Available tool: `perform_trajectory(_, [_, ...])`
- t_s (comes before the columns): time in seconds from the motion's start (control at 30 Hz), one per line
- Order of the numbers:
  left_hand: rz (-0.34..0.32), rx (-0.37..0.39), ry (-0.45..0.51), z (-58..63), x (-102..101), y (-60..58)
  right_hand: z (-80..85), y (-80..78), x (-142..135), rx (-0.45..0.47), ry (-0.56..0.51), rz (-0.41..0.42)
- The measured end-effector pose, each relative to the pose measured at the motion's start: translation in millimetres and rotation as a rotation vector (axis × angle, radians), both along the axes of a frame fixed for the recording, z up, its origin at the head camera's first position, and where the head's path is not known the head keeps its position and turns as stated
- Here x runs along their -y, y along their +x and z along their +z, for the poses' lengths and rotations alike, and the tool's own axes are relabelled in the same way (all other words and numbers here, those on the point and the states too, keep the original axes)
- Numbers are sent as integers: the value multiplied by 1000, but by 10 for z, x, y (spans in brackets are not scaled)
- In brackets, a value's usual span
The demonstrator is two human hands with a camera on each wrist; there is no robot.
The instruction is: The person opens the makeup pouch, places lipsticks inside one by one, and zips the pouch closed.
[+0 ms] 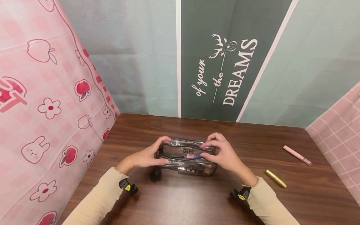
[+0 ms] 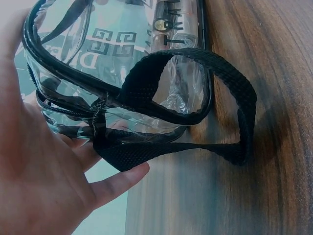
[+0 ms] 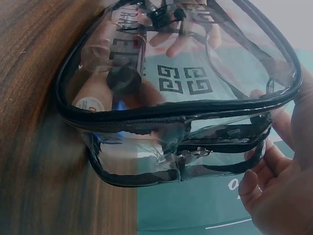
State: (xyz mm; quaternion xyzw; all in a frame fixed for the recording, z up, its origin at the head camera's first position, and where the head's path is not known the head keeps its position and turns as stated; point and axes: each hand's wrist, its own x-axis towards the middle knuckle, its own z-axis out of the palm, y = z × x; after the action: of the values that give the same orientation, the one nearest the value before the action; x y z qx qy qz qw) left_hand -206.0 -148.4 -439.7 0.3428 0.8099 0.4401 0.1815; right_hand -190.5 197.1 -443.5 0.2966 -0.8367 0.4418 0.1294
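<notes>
A clear plastic zip pouch (image 1: 194,171) with black piping lies on the table in front of me, its top open. My left hand (image 1: 144,156) holds its left end, thumb on the near edge and fingers on the far side. At the right end my right hand (image 1: 223,152) grips the opening's edges between thumb and fingers. A black strap loop (image 2: 247,98) sticks out of the left end. Through the plastic, the right wrist view shows a beige tube (image 3: 95,90) with a round label, and a zipper pull (image 3: 198,152) at the pouch's end.
To the right on the brown wooden table (image 1: 182,200) lie a gold tube (image 1: 275,178) and, farther back, a slim pink tube (image 1: 295,153). A green-grey cloth (image 1: 140,62) hangs behind the table. Pink cloths stand at its left and right sides.
</notes>
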Motion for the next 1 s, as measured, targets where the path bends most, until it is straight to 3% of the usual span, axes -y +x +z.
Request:
perform_trajectory(0.5, [12, 14, 12, -20, -11, 10, 64, 5, -74, -8, 50, 18])
perform_trajectory(1.0, [18, 18, -6, 29, -17, 21, 91, 50, -485, 26, 19, -27])
